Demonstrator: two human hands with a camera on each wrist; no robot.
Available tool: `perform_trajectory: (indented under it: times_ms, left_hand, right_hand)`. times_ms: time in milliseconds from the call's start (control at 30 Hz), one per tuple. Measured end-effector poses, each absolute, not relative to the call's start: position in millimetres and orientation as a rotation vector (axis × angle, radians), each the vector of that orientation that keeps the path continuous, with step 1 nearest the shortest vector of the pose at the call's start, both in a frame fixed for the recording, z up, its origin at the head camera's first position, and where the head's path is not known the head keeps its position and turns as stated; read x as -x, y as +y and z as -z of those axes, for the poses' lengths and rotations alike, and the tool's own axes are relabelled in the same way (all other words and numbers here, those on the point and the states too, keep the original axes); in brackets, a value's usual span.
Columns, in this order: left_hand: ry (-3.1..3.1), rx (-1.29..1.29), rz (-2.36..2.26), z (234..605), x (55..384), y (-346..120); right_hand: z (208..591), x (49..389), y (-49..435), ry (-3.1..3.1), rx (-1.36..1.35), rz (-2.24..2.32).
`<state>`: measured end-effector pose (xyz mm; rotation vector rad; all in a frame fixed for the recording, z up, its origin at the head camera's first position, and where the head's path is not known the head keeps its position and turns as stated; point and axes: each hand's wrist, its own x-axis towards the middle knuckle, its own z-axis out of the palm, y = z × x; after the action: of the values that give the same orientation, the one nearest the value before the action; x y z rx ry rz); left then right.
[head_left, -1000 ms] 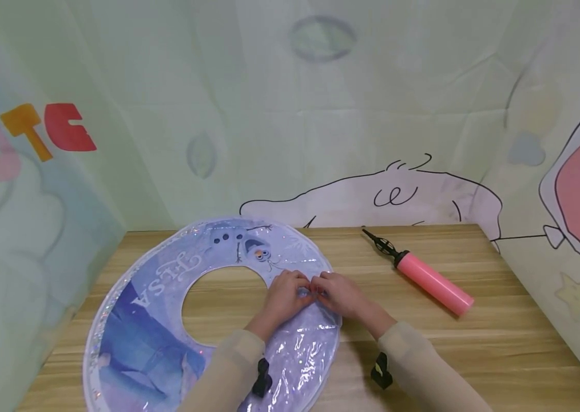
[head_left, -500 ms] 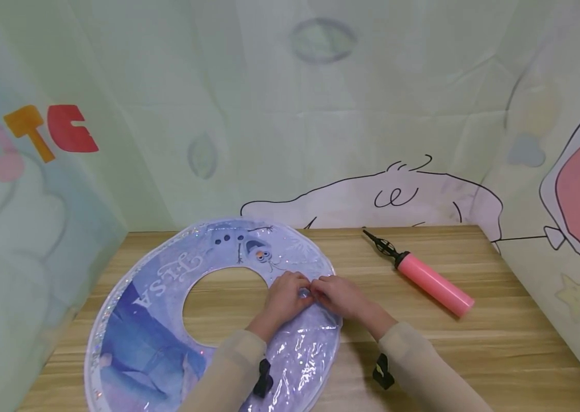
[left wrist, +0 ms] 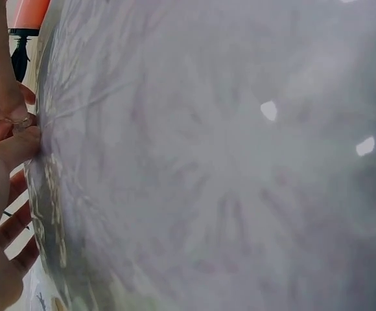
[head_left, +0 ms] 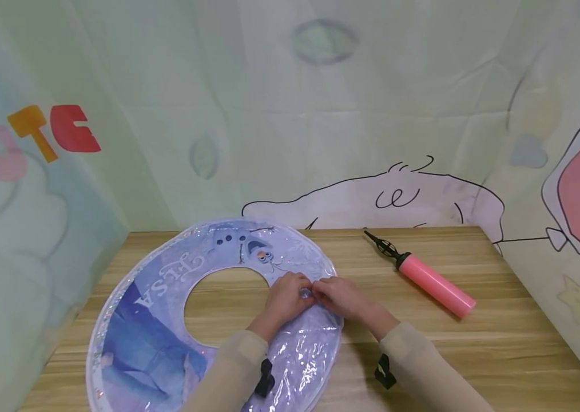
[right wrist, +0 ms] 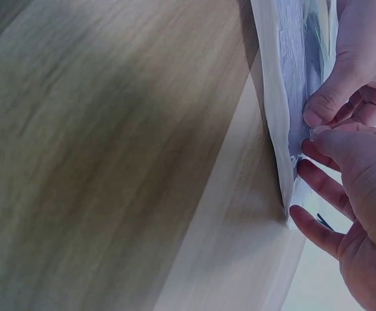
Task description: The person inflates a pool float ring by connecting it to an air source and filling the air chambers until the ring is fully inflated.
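An inflated swim ring point(head_left: 161, 269) in blue and lilac, printed with a snowman and lettering, lies flat on the wooden table. Both hands meet over its right side. My left hand point(head_left: 285, 297) pinches a small clear air valve point(left wrist: 21, 122) on the ring between thumb and finger. From the other side my right hand point(head_left: 341, 296) pinches the same valve, its fingertips touching those of the left. In the right wrist view, the outer fingers of the right hand point(right wrist: 369, 181) spread beside the ring's pale seam point(right wrist: 275, 103). The fingertips hide most of the valve.
A pink hand pump point(head_left: 436, 285) with a black nozzle lies on the table point(head_left: 480, 355) to the right of the ring. Printed cloth walls point(head_left: 249, 114) enclose the table at the back and both sides. Black bows hang near the sleeve cuffs.
Almost nothing differs; both hands stay at the valve with slight finger movement, most visibly in the right hand. The view shifts very slightly. The ring and pump stay put.
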<state>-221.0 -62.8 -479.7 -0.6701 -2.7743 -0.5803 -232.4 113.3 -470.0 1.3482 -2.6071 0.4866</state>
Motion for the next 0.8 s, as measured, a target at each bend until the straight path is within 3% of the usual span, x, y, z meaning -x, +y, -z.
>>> perform_trajectory:
  times_ms: [800]
  left_hand:
    - [-2.828, 0.635, 0.6, 479.5, 220.3, -61.4]
  right_hand:
    - [464.1, 229.3, 122.2, -2.673, -1.383, -0.625]
